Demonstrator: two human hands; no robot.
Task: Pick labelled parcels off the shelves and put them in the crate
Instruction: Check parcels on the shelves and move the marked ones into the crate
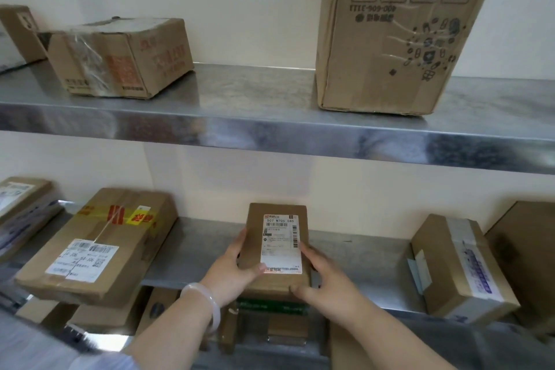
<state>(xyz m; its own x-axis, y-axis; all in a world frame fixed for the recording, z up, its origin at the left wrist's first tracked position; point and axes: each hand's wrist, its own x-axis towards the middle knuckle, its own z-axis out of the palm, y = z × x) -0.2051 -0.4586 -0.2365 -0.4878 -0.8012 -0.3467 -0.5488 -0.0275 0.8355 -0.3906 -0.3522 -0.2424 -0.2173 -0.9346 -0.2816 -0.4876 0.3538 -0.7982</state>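
Note:
A small brown parcel (277, 242) with a white shipping label on top lies at the front of the middle steel shelf (192, 252). My left hand (232, 269) grips its left side, thumb resting on the label's lower corner. My right hand (326, 278) holds its right side and front corner. A pale bangle (207, 303) circles my left wrist. No crate is in view.
A larger labelled parcel (96, 246) with yellow and red tape lies to the left. A taped box (462, 267) sits on the right. The upper shelf (270, 126) carries a low carton (120, 57) and a tall carton (396, 33). More boxes (270, 324) sit on the shelf below.

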